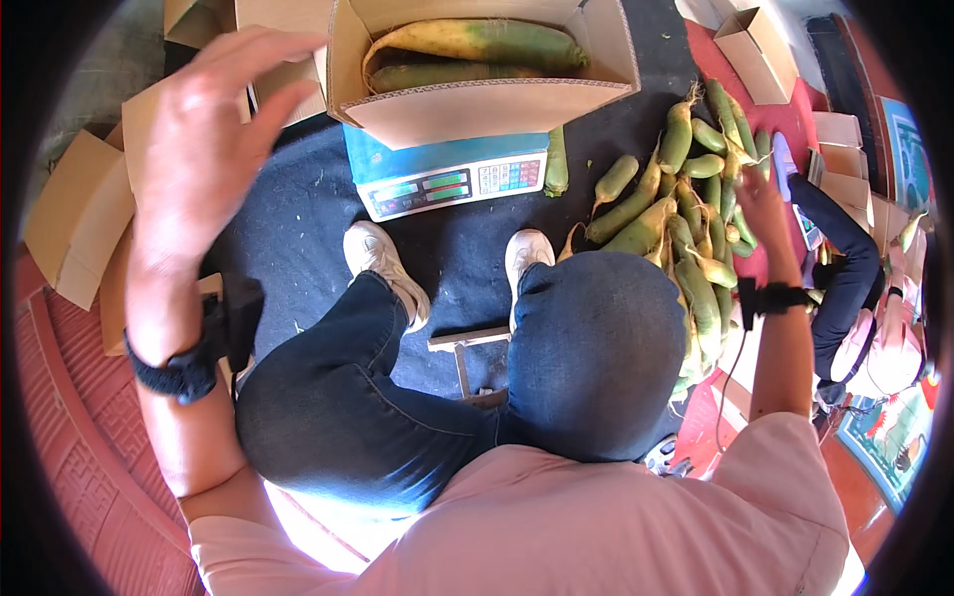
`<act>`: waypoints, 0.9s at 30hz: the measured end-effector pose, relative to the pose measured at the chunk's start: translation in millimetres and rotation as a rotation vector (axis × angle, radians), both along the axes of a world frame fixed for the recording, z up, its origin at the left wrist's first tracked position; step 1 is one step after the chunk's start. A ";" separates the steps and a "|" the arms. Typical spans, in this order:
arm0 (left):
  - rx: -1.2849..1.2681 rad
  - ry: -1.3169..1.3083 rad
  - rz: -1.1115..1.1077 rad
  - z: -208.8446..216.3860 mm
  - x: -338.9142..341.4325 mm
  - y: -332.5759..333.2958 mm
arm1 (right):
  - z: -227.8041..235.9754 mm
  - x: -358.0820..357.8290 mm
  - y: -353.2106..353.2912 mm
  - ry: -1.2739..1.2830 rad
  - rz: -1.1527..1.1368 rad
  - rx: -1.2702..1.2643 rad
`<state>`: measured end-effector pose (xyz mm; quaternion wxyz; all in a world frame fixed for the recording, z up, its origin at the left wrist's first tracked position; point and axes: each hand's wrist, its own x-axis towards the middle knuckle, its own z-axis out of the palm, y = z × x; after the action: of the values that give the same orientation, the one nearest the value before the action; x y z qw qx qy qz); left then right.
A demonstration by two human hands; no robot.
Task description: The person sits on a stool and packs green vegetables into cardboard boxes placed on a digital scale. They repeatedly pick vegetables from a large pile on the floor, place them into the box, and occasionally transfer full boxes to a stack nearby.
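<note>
My left hand is raised left of an open cardboard box, thumb and fingers apart, holding nothing. In the box lie long green radishes with pale yellowish ends. The box stands on a blue and white digital scale. At the right, my right hand is over the far right side of a heap of green radishes. Its fingers are small and blurred against the heap, so their grip cannot be made out. Another green radish is beside the scale's right edge.
Several cardboard boxes stand at the left, and another open box stands at the far right. A person in pink sits at the right edge. Between my knees is a small wooden frame. Dark cloth covers the floor.
</note>
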<state>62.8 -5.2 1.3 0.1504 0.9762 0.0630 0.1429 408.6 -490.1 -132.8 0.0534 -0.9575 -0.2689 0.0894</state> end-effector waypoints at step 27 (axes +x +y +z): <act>-0.061 0.142 0.088 34.6 -26.4 -50.4 | -48.0 -111.9 -141.5 0.521 -0.179 -0.230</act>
<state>36.4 -55.6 35.9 0.1687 0.9751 0.1207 0.0780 296.7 -631.6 -180.8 0.0195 -0.9221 -0.1487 0.3567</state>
